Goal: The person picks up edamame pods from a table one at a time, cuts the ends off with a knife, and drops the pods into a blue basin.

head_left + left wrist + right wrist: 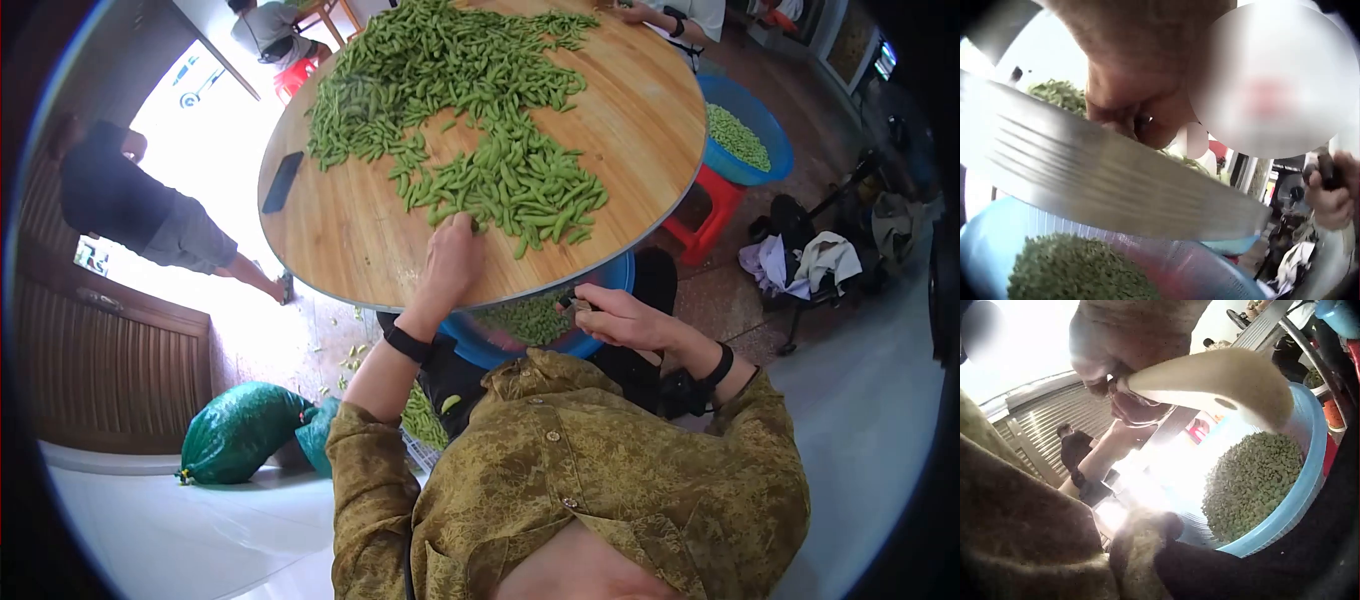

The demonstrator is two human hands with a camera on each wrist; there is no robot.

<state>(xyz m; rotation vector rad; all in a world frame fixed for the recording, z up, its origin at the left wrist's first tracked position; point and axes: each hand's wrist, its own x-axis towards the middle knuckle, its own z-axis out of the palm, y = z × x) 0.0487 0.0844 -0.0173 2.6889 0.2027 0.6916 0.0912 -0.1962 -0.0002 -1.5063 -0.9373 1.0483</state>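
Note:
On the round wooden table (640,130), my left hand (453,262) is at the near edge of a pile of green soybean pods (520,180). Its fingers are bent down among the closest pods, and I cannot tell whether they pinch one. My right hand (625,318), just off the table's near edge, grips a tool with a cream handle (1210,384) that has a hole near its end. Below the hands, a blue basin (480,345) holds shelled green beans (1254,484).
A dark phone (282,182) lies at the table's left edge. Another blue basin (770,140) of beans stands on a red stool (715,210) at right. A green sack (240,432) sits on the floor at left. Other people are around, one person (135,200) standing.

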